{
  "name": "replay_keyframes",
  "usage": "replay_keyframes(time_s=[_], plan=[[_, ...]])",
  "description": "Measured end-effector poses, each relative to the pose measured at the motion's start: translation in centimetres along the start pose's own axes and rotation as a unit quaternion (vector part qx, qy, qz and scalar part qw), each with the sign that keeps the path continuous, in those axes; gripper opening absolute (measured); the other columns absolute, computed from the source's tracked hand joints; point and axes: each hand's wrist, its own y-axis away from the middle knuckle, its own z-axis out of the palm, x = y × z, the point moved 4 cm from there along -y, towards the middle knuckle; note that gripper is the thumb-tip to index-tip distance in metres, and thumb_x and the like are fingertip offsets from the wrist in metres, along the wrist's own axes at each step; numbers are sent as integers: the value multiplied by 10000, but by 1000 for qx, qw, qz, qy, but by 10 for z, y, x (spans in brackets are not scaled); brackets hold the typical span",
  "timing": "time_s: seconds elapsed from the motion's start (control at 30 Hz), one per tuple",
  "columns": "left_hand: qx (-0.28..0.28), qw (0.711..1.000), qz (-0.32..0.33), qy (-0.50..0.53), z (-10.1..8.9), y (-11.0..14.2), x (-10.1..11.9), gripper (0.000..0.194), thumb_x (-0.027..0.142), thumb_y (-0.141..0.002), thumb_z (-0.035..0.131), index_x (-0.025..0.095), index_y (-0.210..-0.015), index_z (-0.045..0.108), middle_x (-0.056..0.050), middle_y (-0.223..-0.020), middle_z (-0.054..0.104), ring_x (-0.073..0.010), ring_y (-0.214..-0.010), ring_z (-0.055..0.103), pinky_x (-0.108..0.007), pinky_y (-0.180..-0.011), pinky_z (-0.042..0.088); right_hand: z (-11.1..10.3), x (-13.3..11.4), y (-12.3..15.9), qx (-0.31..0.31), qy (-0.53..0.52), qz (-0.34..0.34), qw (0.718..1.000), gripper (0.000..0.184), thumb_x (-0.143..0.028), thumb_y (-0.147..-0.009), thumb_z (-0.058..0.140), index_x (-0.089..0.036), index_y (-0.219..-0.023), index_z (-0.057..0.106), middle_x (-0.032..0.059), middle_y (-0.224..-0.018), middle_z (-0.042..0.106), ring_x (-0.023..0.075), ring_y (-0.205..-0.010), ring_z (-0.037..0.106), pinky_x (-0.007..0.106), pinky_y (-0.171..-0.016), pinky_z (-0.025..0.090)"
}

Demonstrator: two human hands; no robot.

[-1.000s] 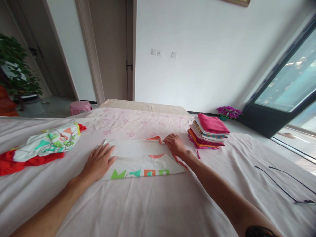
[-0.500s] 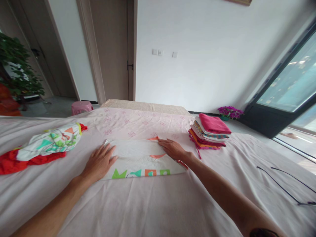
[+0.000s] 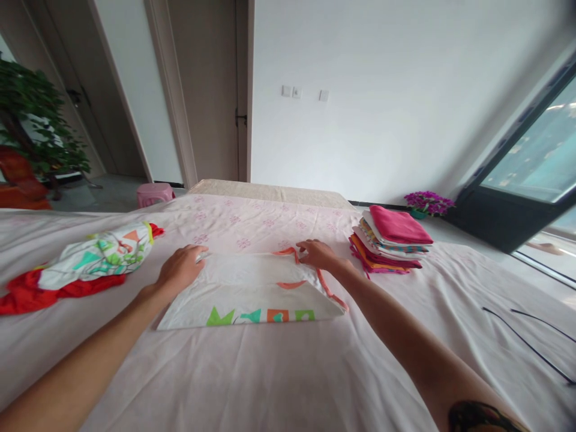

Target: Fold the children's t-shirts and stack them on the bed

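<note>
Two bare hands of mine are gripping one folded white garment [image 3: 252, 295], which is lying flat on a pale pink sheet [image 3: 234, 384] at the centre of the frame. Left hand [image 3: 182, 268]: fingers and thumb are pressing together on the garment's upper left corner. Right hand [image 3: 318, 254]: fingertips and thumb are pinching the orange trim at its upper edge, just right of centre. Green, teal and orange printed shapes [image 3: 278, 315] are showing along its lower edge. A crumpled red-and-white garment [image 3: 96, 258] is lying at the left of the frame, apart from my left hand. A stack of folded cloths [image 3: 390, 243], pink on top, is standing at the right, near my right hand. Thin dark rods are resting at the lower right edge; purple flowers [image 3: 428, 202] are showing beyond the stack.
</note>
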Motion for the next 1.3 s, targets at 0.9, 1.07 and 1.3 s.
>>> replay_keyframes(time_s=[0.9,1.07,1.3], plan=[[61,993,95,-20,-29,86,-7,158,222,-814,481,247,-888,618,-20,-979,692,-221,-962,589,-313,-801,431,3,-24,102,154,70,-168,971,259,-43,-818,543,-194,-958,700,53,-956,664,178,-864,591,306,-830,383],[25,992,118,-37,-30,85,2,168,237,-818,494,244,-885,648,-33,-950,704,-230,-945,599,-345,-858,430,7,-25,113,146,54,-182,971,310,-71,-845,538,-203,-1076,697,59,-988,672,188,-920,595,316,-888,396],[-4,982,187,-5,-27,87,28,197,226,-827,533,261,-969,666,-26,-1038,700,-221,-1017,600,-356,-919,426,4,-38,117,120,38,-209,970,343,-79,-886,506,-246,-1093,723,56,-966,669,178,-933,595,314,-901,400]])
